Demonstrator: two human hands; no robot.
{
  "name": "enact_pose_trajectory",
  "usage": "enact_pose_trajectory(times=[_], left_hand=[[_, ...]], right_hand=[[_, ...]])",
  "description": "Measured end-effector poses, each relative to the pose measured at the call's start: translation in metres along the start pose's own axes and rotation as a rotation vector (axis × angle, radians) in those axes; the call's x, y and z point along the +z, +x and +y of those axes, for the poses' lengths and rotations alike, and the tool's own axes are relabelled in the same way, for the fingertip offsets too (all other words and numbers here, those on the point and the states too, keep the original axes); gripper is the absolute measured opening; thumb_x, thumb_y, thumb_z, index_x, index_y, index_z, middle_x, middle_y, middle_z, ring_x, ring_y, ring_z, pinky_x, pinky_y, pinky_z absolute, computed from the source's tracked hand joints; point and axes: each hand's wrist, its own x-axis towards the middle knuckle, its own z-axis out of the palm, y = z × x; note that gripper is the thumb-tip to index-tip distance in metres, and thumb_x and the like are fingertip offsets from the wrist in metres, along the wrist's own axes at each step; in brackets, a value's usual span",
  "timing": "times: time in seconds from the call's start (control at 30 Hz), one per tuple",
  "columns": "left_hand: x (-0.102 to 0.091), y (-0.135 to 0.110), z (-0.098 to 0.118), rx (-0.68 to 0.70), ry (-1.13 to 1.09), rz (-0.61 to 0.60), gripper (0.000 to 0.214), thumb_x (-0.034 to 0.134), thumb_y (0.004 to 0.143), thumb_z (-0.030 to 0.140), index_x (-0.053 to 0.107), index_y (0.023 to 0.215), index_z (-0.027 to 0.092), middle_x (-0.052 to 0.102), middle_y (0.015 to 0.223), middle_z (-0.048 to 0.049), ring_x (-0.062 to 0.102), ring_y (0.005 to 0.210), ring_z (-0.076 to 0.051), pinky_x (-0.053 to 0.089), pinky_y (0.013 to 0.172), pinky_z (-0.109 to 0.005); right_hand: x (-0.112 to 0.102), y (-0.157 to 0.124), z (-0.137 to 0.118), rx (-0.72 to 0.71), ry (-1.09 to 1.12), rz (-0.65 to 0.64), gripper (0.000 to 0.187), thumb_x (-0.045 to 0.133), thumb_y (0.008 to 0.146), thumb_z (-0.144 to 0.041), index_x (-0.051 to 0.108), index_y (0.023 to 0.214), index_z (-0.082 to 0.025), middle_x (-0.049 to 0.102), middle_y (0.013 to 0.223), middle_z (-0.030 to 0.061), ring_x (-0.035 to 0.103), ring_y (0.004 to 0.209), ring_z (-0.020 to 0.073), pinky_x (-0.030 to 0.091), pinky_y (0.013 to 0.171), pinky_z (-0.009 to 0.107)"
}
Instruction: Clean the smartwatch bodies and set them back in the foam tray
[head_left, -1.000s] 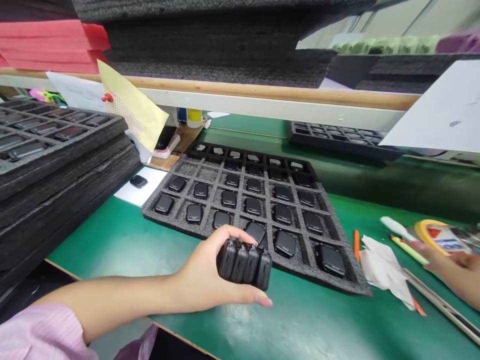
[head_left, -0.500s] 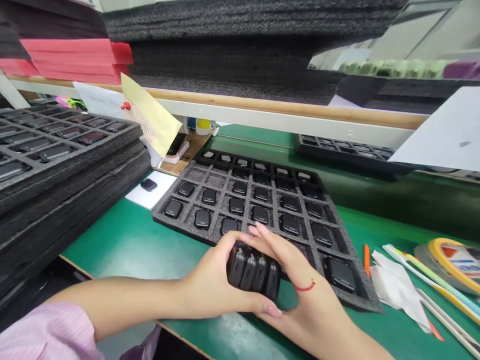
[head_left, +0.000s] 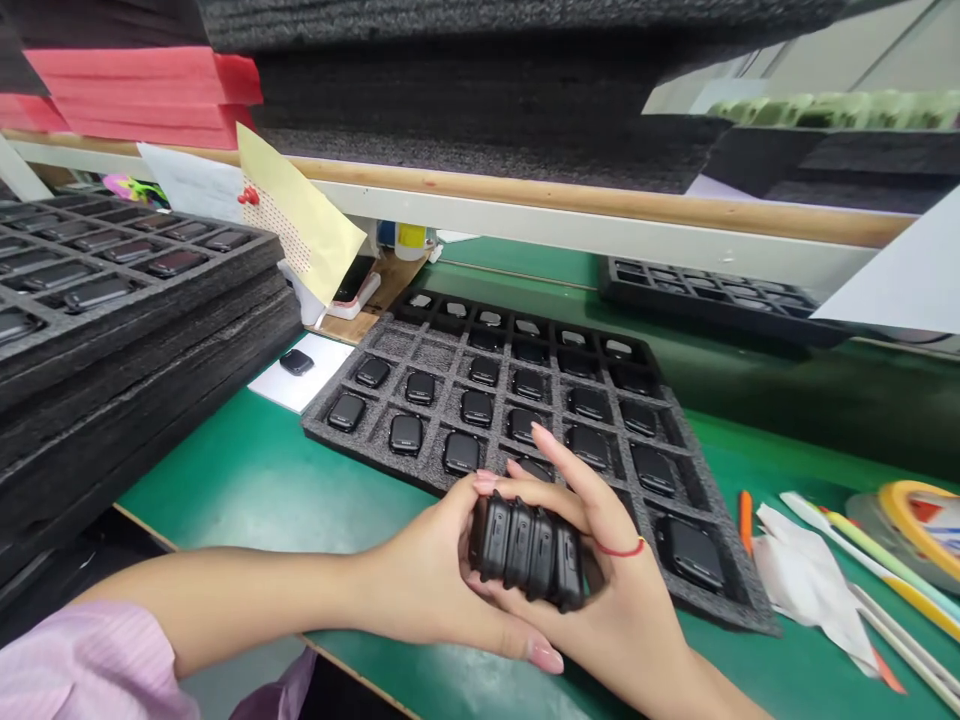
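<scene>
Between my two hands is a row of several black smartwatch cases (head_left: 525, 550), pressed side by side with their edges facing up. My left hand (head_left: 427, 570) wraps the row from the left, its thumb stretched along the near side. On the right, my right hand (head_left: 600, 570) closes round the other end, index finger lifted, a red string at its base. Just beyond my hands lies a black foam tray (head_left: 360, 455) with similar watch cases sitting in its compartments. A few compartments at the far left of it hold nothing.
Stacked foam trays (head_left: 247, 330) stand at the left. One dark watch case (head_left: 297, 362) lies on white paper (head_left: 319, 365). Crumpled tissue (head_left: 810, 575), thin sticks and a yellow tape roll (head_left: 919, 520) lie at the right. A shelf edge (head_left: 525, 215) crosses above the green table.
The row of watch cases has tilted and shifted slightly right in my hands, showing more of its edges. My right index finger has lifted, and my left thumb has moved down off the row.
</scene>
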Motion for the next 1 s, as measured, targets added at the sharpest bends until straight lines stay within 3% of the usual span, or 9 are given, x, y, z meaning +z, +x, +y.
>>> enact_pose_trajectory(times=[0.07,0.27,0.47,0.57,0.7,0.87,1.0], left_hand=[[0.000,0.000,0.000,-0.008,-0.009,-0.009,0.082,0.095,0.050,0.010,0.044,0.114,0.022,0.063,0.110,-0.0042,0.064,0.110,-0.025,0.050,0.094,-0.038],[0.001,0.000,0.002,0.063,-0.008,-0.076,0.044,0.080,0.074,0.016,0.054,0.109,0.020,0.063,0.107,-0.0049,0.064,0.108,-0.021,0.050,0.098,-0.040],[0.001,-0.001,0.004,0.029,0.077,-0.027,0.052,0.083,0.070,0.016,0.055,0.113,0.019,0.064,0.107,-0.0051,0.064,0.106,-0.022,0.050,0.096,-0.040],[-0.001,0.000,0.004,0.025,0.105,-0.031,0.050,0.083,0.068,0.015,0.057,0.110,0.018,0.064,0.103,-0.0036,0.064,0.102,-0.022,0.050,0.095,-0.039],[-0.003,0.002,0.008,0.093,0.191,-0.094,0.044,0.085,0.065,0.012,0.064,0.104,0.017,0.066,0.102,-0.0037,0.065,0.102,-0.022,0.051,0.095,-0.037],[-0.004,0.005,0.015,0.114,0.255,-0.174,0.045,0.091,0.063,0.025,0.072,0.104,0.018,0.071,0.106,-0.0043,0.067,0.106,-0.026,0.051,0.100,-0.040],[-0.002,0.004,0.015,0.109,0.202,-0.193,0.037,0.091,0.065,0.034,0.077,0.096,0.019,0.075,0.103,-0.0040,0.070,0.104,-0.026,0.054,0.097,-0.040]], right_hand=[[-0.001,0.000,-0.001,-0.004,-0.001,-0.011,0.089,0.079,0.081,-0.031,0.031,0.155,-0.030,0.050,0.153,0.0148,0.067,0.121,0.0306,0.052,0.110,0.050],[-0.002,-0.003,-0.002,-0.033,0.097,-0.067,0.089,0.073,0.088,-0.040,0.020,0.159,-0.028,0.071,0.126,0.0114,0.067,0.121,0.0313,0.048,0.114,0.054],[-0.001,-0.003,-0.001,-0.050,0.126,-0.073,0.090,0.066,0.090,-0.054,0.016,0.161,-0.029,0.070,0.128,0.0118,0.066,0.123,0.0309,0.049,0.113,0.053],[-0.003,-0.003,-0.003,-0.062,0.078,-0.083,0.092,0.071,0.088,-0.049,0.018,0.161,-0.031,0.065,0.138,0.0117,0.066,0.122,0.0297,0.050,0.114,0.050],[-0.007,-0.003,-0.007,-0.107,0.008,-0.118,0.096,0.071,0.090,-0.039,0.008,0.163,-0.030,0.071,0.129,0.0095,0.064,0.125,0.0311,0.052,0.111,0.051],[-0.009,-0.003,-0.009,-0.160,-0.025,-0.147,0.096,0.065,0.094,-0.039,-0.001,0.163,-0.030,0.072,0.128,0.0093,0.063,0.125,0.0341,0.057,0.104,0.055],[-0.007,-0.005,-0.007,-0.261,-0.074,-0.177,0.085,0.055,0.100,-0.034,-0.001,0.163,-0.029,0.069,0.133,0.0097,0.063,0.127,0.0312,0.054,0.106,0.054]])
